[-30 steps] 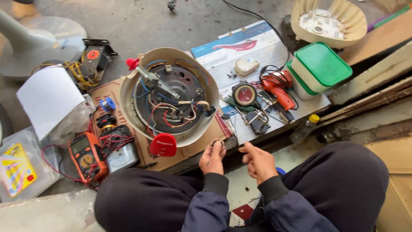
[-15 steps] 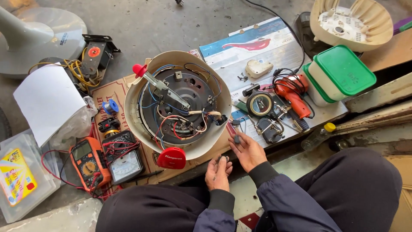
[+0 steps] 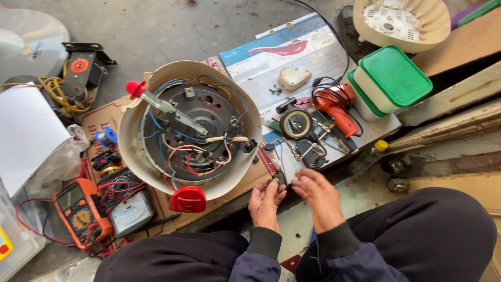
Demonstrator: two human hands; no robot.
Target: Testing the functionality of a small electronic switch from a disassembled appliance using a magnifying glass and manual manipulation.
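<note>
Pinched between the fingers of the left hand (image 3: 266,201), low in the middle of the frame, a small dark part (image 3: 278,179) is held just above the lap; what kind of part it is cannot be told. The right hand (image 3: 315,196) is seen just beside it, fingers loosely spread and holding nothing, its fingertips turned toward the part. The part lies at the top of the left hand, so that hand is the nearer one, with the right a short gap to its right. Its long axis cannot be judged at this size. Up and left of the hands, an opened round housing (image 3: 190,128) with coloured wires is laid on cardboard (image 3: 112,117), a red knob (image 3: 188,199) at its near rim. A magnifier (image 3: 296,123) and an orange tool (image 3: 336,107) are seen above the right hand, and two meters (image 3: 104,209) at lower left
</note>
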